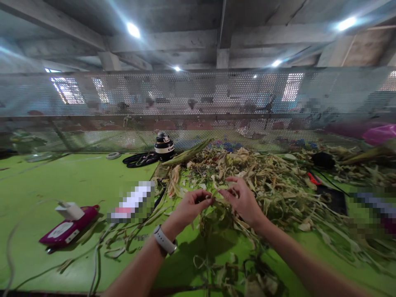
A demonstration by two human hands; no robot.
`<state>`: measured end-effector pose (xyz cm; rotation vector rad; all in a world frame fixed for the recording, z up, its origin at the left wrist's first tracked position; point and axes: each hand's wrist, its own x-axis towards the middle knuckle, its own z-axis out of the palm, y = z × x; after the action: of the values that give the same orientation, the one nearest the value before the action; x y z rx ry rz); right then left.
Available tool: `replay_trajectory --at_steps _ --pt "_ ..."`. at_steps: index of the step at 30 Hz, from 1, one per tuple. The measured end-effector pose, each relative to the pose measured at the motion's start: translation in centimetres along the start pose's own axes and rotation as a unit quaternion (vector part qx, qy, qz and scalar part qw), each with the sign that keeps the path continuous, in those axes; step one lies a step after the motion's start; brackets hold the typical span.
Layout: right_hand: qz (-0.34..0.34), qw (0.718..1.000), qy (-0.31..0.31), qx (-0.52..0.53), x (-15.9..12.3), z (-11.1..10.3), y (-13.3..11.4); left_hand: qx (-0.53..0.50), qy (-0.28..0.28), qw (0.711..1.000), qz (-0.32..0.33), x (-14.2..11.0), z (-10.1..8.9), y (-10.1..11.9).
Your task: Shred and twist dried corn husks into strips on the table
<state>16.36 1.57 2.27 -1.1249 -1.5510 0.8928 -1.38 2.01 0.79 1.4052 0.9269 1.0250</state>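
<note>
Over the green table [77,173], my two hands face each other close together. My left hand [190,208], with a white-banded watch [165,240] on its wrist, is closed, thumb and fingertips pinched on a thin strip of plant leaf [215,192]. Just to the right, my right hand [243,202] has its thumb and upper fingers apart; its fingertips are near the same strip. Whether they touch it is unclear. Behind and to the right spreads a heap of dried leaves and stalks [266,177]. More leaf scraps [229,272] lie below my hands.
On the left lies a magenta power bank [69,227] with a white charger [69,211] on it, cables nearby. A blurred-out phone-like object [133,202] sits closer. A black-and-white bottle [164,146] stands at the back before a perforated metal screen [192,90]. A dark flat object [332,200] lies right.
</note>
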Motion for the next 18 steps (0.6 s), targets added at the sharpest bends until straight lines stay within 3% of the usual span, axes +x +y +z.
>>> replay_trajectory --at_steps 3,7,12,18 --pt "0.070 0.993 -0.011 0.098 0.4 -0.6 -0.7 -0.049 0.051 0.997 -0.024 0.3 -0.6 0.2" --pt "0.077 0.978 -0.019 0.195 0.7 -1.8 -1.7 -0.093 0.083 0.991 -0.052 0.6 -1.5 0.4" --pt "0.045 0.937 -0.130 0.320 0.7 -2.7 -1.7 -0.155 0.065 0.980 -0.103 0.7 -2.1 0.4" --pt "0.041 0.917 -0.198 0.343 0.3 -2.5 -2.0 -0.201 0.025 0.974 -0.100 0.8 -1.7 0.1"
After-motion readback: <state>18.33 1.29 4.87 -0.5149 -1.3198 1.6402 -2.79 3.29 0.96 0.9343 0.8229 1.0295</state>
